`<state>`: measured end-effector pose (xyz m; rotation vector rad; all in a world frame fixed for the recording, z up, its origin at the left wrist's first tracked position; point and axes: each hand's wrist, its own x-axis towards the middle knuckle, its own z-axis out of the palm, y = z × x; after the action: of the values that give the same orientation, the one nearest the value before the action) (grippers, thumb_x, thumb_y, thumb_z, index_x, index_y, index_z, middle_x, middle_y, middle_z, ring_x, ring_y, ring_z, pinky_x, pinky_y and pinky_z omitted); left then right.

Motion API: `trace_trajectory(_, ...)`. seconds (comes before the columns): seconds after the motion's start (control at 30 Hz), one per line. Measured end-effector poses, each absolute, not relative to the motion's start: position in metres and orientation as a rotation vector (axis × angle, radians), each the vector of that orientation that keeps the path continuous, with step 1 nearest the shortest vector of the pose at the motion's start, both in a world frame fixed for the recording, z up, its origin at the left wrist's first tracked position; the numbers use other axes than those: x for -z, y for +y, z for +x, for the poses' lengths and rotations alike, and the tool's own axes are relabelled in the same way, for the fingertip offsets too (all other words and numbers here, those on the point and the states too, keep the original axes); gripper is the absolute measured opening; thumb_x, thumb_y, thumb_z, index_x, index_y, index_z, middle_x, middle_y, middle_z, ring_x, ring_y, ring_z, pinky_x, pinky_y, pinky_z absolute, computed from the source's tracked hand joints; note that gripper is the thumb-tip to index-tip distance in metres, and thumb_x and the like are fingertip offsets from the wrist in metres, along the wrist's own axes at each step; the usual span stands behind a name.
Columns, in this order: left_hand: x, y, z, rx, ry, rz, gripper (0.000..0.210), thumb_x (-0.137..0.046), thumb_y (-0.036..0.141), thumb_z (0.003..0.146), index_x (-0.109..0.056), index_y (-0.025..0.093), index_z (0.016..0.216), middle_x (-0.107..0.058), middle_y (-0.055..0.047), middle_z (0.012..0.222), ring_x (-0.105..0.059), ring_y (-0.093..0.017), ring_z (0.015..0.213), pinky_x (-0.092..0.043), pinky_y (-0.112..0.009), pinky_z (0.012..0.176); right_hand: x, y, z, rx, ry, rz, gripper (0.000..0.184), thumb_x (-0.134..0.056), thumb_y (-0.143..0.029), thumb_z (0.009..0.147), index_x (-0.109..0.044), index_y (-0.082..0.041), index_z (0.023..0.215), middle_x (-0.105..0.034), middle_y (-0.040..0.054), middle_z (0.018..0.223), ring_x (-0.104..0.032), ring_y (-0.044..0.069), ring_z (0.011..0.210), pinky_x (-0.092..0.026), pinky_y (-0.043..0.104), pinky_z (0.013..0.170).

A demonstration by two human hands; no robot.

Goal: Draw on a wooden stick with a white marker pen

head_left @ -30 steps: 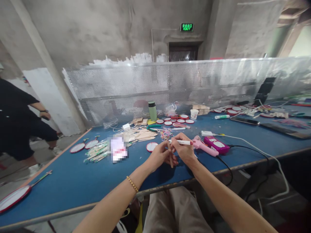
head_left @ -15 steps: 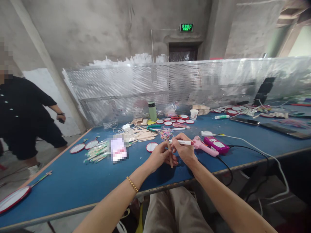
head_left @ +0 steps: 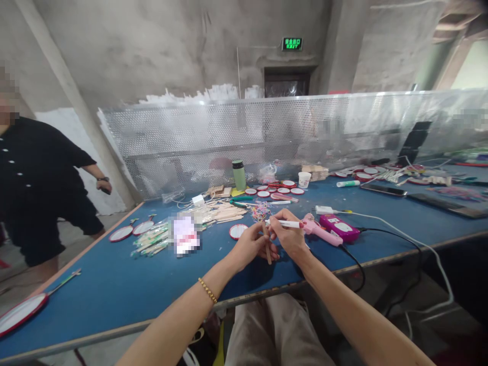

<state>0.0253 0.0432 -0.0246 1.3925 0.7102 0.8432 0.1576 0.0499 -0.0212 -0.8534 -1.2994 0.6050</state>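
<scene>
My left hand (head_left: 249, 246) is closed on a flat wooden craft stick (head_left: 269, 252), which stands tilted between the fingers above the blue table (head_left: 163, 290). In my right hand (head_left: 292, 241) is a white marker pen (head_left: 285, 223) with a red end, its tip close to the upper part of the stick. Whether the tip touches the wood I cannot tell. Just left of my hands lies a round white disc with a red rim (head_left: 238, 232). A pink glue gun (head_left: 322, 234) rests to the right of my right hand.
A purple box (head_left: 339, 227) with a black cable lies right. Wooden sticks (head_left: 231, 211), colourful strands (head_left: 261, 210), a green bottle (head_left: 239, 176) and a paper cup (head_left: 304, 179) stand or lie behind. At far left a person in black (head_left: 46, 168) is beside the table.
The person at the left has shifted slightly. My hands, the stick and the marker look almost unmoved.
</scene>
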Motion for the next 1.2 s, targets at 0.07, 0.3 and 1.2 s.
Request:
trace_trajectory(0.07, 0.0240, 0.0429, 0.0255, -0.841, 0.717, 1.394, 0.036, -0.066, 0.043, 0.075, -0.044, 0.020, 0.090, -0.066, 0.000, 0.063, -0.069, -0.019, 0.056, -0.056, -0.031, 0.054, 0.0210, 0.0497, 0.1575, -0.602, -1.303, -0.860, 0.027, -0.063, -0.042, 0.077, -0.052, -0.020, 0.064, -0.059, -0.0035, 0.049, -0.055, 0.011, 0.036, -0.045, 0.021, 0.036)
trace_trajectory(0.3, 0.0229, 0.0418, 0.0253, -0.845, 0.721, 1.397, 0.033, -0.065, 0.042, 0.076, -0.045, 0.021, 0.090, -0.066, 0.001, 0.063, -0.069, -0.020, 0.057, -0.056, -0.031, 0.055, 0.0206, 0.0494, 0.1573, -0.599, -1.299, -0.876, 0.028, -0.063, -0.043, 0.077, -0.052, -0.021, 0.064, -0.059, -0.0032, 0.049, -0.054, 0.011, 0.035, -0.044, 0.021, 0.035)
trace_trajectory(1.2, 0.0237, 0.0424, 0.0252, -0.842, 0.727, 1.403, 0.035, -0.065, 0.045, 0.077, -0.044, 0.020, 0.089, -0.066, 0.000, 0.064, -0.070, -0.021, 0.057, -0.055, -0.031, 0.054, 0.0204, 0.0481, 0.1578, -0.603, -1.300, -0.867, 0.027, -0.063, -0.041, 0.077, -0.051, -0.021, 0.063, -0.058, -0.0037, 0.048, -0.053, 0.010, 0.035, -0.044, 0.020, 0.034)
